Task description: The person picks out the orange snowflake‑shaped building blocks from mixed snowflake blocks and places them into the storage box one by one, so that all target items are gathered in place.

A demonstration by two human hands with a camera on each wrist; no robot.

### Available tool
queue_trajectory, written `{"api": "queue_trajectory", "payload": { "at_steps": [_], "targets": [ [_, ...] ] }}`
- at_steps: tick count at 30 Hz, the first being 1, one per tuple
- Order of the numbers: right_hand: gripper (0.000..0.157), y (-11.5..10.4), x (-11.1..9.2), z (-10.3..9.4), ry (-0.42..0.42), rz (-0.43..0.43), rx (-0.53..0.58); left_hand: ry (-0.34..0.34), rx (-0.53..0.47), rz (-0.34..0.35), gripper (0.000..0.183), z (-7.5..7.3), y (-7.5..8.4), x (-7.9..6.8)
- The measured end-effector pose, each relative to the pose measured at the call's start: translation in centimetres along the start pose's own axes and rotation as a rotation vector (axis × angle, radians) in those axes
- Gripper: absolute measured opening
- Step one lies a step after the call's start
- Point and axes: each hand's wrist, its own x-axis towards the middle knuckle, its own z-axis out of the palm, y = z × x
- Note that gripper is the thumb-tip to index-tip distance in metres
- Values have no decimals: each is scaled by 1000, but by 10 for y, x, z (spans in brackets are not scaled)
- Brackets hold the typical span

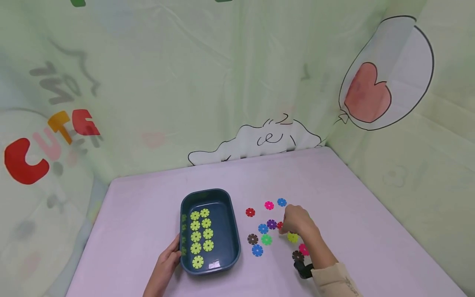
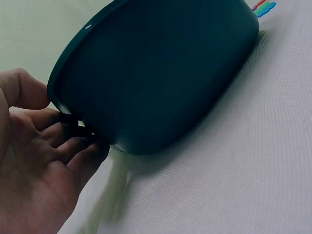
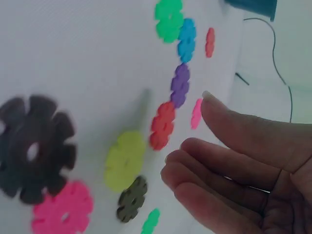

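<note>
A dark blue tray (image 1: 227, 231) lies on the table, with several yellow-green notched plastic discs (image 1: 196, 236) in two columns inside it. At its left side, my left hand (image 1: 168, 262) holds the rim; the left wrist view shows thumb on the edge and fingers curled against the outer wall. My right hand (image 1: 296, 219) is over the loose discs, right by a red disc (image 3: 162, 126) and a yellow disc (image 3: 126, 161). Its thumb stands apart from the loosely bent fingers, and nothing is between them. A purple disc (image 1: 272, 224) lies just left of the red one.
More loose discs lie right of the tray, among them a brown disc (image 1: 252, 239), a green disc (image 1: 266, 239) and a pink disc (image 1: 269, 205). A black device (image 1: 303, 270) sits at my right wrist. Printed curtains (image 1: 178, 90) stand behind the pale table (image 1: 141, 214).
</note>
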Motion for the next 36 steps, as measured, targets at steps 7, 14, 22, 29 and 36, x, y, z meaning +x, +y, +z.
{"api": "queue_trajectory", "payload": {
  "at_steps": [7, 14, 22, 29, 36],
  "targets": [
    [39, 20, 1, 6, 32, 39, -61, -17, -11, 15, 59, 0, 0, -2],
    [44, 23, 0, 15, 92, 22, -120, -23, -15, 19, 59, 0, 0, -2],
    [37, 21, -1, 24, 122, 50, -190, -21, -15, 12, 59, 0, 0, -2],
    [40, 14, -3, 25, 94, 73, -222, -21, -21, 8, 59, -1, 0, -1],
    [47, 14, -1, 26, 81, 92, -205, -18, -18, 0, 60, 0, 2, -2]
  ]
}}
